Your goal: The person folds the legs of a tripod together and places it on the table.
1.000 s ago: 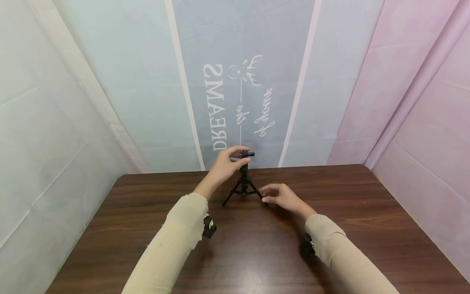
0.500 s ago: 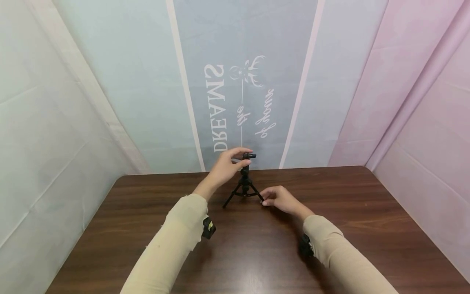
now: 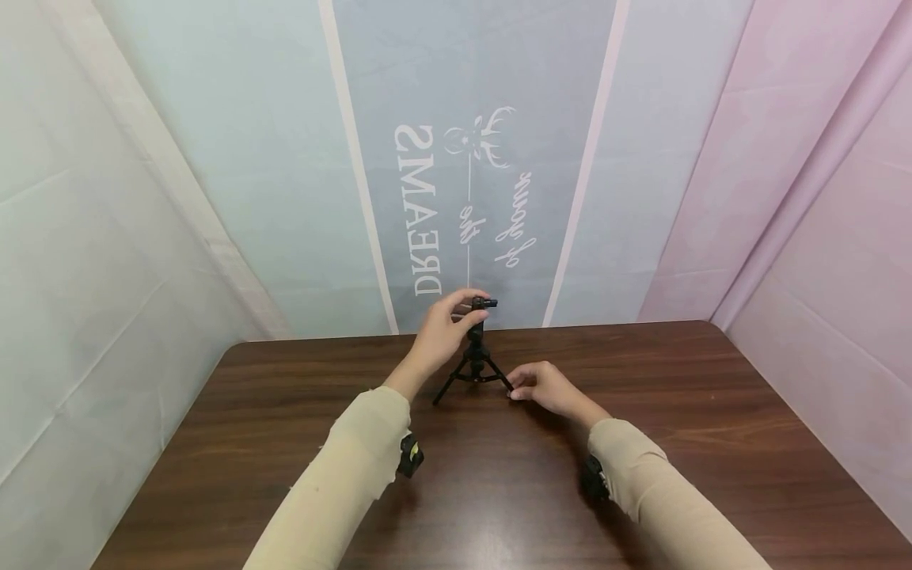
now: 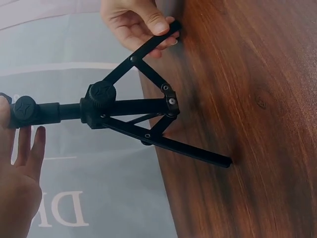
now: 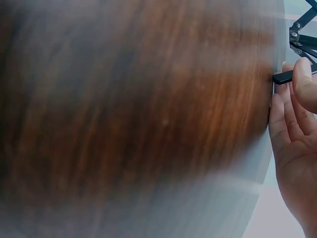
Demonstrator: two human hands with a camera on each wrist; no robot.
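Note:
A small black tripod point(image 3: 476, 358) stands upright near the back of the table, its legs spread. My left hand point(image 3: 443, 328) grips the tripod's head at the top, thumb in front and fingers behind. In the left wrist view, two round knobs show along the tripod's column point(image 4: 69, 111), with the left hand point(image 4: 20, 183) at its upper end. Low on the right, my right hand point(image 3: 545, 388) pinches the end of one leg point(image 4: 171, 29) between thumb and fingers. The right wrist view shows the right hand point(image 5: 297, 129) with its thumb on that leg's tip point(image 5: 283, 77).
The dark wood-grain table point(image 3: 484, 483) has rounded back corners. Behind it hangs a pale cloth backdrop point(image 3: 499, 79) with mirrored lettering, and more cloth closes in both sides. Black cameras point(image 3: 410, 455) sit at the wrists.
The right hand has closed its thumb and fingers onto the leg's end. The left hand keeps its hold on the head, its forearm shifted slightly right.

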